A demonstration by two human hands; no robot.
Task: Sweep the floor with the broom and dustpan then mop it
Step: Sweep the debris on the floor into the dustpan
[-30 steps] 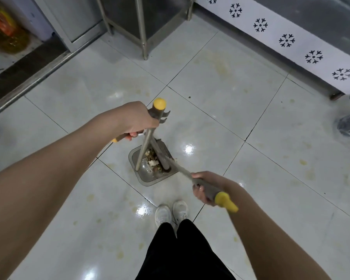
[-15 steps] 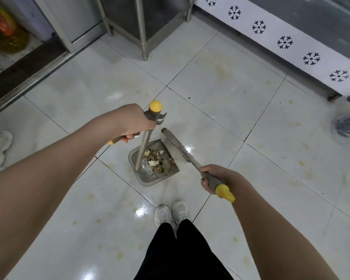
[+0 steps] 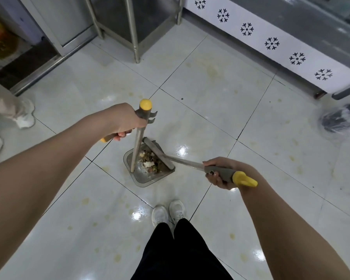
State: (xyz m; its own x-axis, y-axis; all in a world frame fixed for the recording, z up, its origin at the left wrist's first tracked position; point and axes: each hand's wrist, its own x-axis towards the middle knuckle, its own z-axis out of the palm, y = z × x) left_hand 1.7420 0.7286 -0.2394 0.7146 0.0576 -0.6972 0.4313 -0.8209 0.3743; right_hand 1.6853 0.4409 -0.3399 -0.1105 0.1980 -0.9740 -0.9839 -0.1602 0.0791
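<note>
A grey dustpan (image 3: 148, 176) sits on the white tiled floor just ahead of my shoes, holding a small heap of brownish and white scraps (image 3: 150, 160). Its upright metal pole has a yellow cap, and my left hand (image 3: 125, 122) grips the grey handle just under that cap. My right hand (image 3: 218, 172) grips the grey, yellow-tipped handle of the broom. The broom head (image 3: 158, 153) lies across the pan's right side, against the scraps.
Another person's pale trouser leg and white shoe (image 3: 22, 114) stand at the left edge. Steel cabinet legs (image 3: 132, 31) rise at the back. A white counter panel with black flower marks (image 3: 271, 43) runs along the right, with a dark mop head (image 3: 339, 118) beneath it. Yellowish stains dot the tiles.
The broom head, lifted beside the pan half a second ago, has come back down onto the pan against the scraps. Another person's leg has stepped into view at the left.
</note>
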